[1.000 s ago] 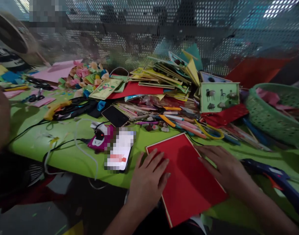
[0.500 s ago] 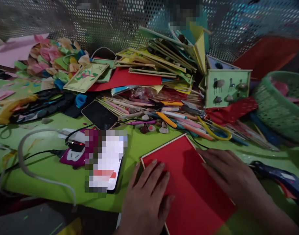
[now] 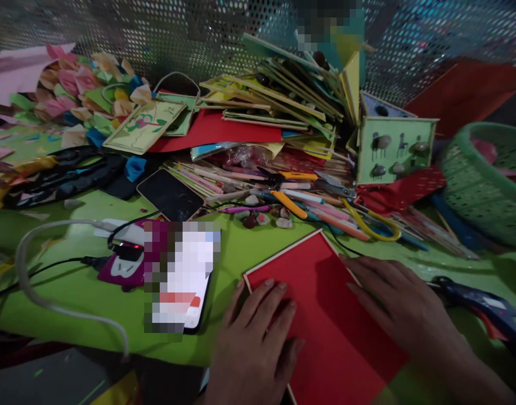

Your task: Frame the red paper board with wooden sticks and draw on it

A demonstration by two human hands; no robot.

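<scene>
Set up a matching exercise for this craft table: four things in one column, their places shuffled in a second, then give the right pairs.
Things
1. red card
2. glue gun
3. basket
4. dark phone

Places
A. far right of the table, beyond the glue gun
B. flat under the left hand and right hand
C. just right of the right hand
D. left of the pebbles

Pairs: 1-B, 2-C, 3-A, 4-D.

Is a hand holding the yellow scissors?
No, the scissors lie loose beyond the red card, where the left hand and right hand both rest flat.
</scene>
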